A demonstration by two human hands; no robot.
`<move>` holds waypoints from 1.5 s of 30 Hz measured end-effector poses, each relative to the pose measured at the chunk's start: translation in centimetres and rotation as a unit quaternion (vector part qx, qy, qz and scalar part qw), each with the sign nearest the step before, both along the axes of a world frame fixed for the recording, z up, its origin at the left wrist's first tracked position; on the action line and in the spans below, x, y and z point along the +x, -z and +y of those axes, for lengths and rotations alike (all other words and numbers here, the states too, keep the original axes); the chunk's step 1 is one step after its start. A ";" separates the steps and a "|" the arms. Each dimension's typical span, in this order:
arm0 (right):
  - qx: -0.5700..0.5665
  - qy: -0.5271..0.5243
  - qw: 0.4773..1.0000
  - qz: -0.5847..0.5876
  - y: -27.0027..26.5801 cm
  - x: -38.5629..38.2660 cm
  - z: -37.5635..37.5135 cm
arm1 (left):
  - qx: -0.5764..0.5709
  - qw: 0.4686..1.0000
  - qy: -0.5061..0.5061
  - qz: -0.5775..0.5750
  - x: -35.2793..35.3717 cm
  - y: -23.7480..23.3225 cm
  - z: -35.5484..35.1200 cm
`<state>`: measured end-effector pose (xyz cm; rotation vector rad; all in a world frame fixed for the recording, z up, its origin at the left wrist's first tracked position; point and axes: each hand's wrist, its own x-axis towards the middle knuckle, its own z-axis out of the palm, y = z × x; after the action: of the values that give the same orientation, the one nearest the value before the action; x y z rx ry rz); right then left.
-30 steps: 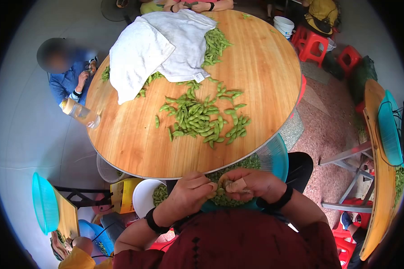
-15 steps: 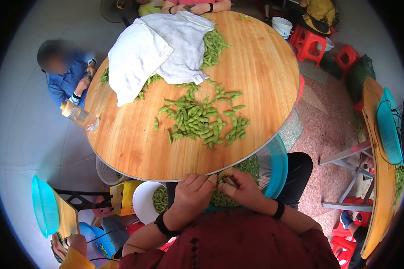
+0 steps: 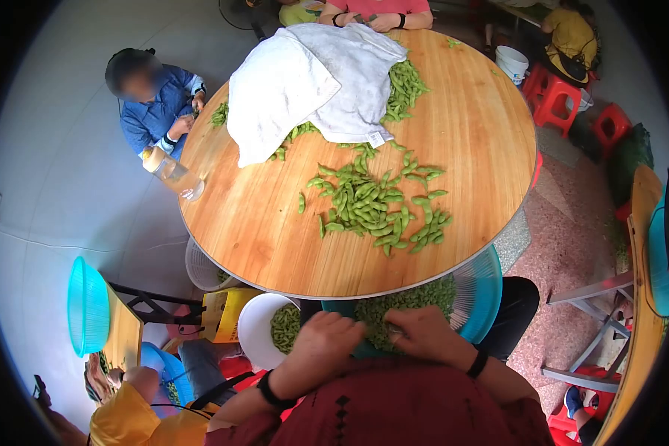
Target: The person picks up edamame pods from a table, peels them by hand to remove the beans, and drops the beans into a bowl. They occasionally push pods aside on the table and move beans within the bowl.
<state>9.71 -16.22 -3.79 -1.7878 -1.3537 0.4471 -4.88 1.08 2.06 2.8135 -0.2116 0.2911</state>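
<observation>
My left hand [image 3: 323, 340] is curled closed above the basin, its fingertips blurred, and whatever it may hold is hidden. Beside it, a gap away, my right hand [image 3: 424, 333] is also closed, with a small dark item at its fingertips that I cannot identify. Below both hands, under the table edge, a teal basket [image 3: 477, 293] holds many shelled green beans [image 3: 416, 299]. To the left stands a white bowl [image 3: 254, 327] with more beans. On the round wooden table [image 3: 267, 238] lies a loose pile of green soybean pods [image 3: 360, 201].
A white towel [image 3: 282, 89] covers more pods at the far side. A clear bottle [image 3: 175, 175] stands at the left rim. People sit at the left and far side. Red stools [image 3: 557, 104] and a white bucket [image 3: 511, 63] are at right; a teal basket [image 3: 88, 305] is at left.
My hands were together at the table edge, fingers meeting around something small; now they are apart over the basket. The whole view has shifted, so the table sits further right.
</observation>
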 end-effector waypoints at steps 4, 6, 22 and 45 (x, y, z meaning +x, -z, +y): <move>-0.202 -0.031 0.975 -0.090 3.8 1.2 -2.2 | 0.130 0.952 -0.169 0.219 -3.3 -1.6 4.4; -0.283 -0.031 0.954 -0.094 4.6 1.0 -2.4 | 0.159 0.958 -0.191 0.143 -1.1 -2.9 6.2; -0.053 -0.004 0.953 0.299 -2.9 1.2 0.5 | -0.160 0.977 -0.142 -0.015 6.3 -0.5 8.9; 0.047 0.029 0.851 0.522 -3.0 0.5 1.8 | -0.444 0.890 -0.096 -0.038 5.5 3.2 -0.8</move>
<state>10.19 -14.43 -0.84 -1.1454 -0.5164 1.0936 0.63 0.32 -1.15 1.9067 0.1597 0.4134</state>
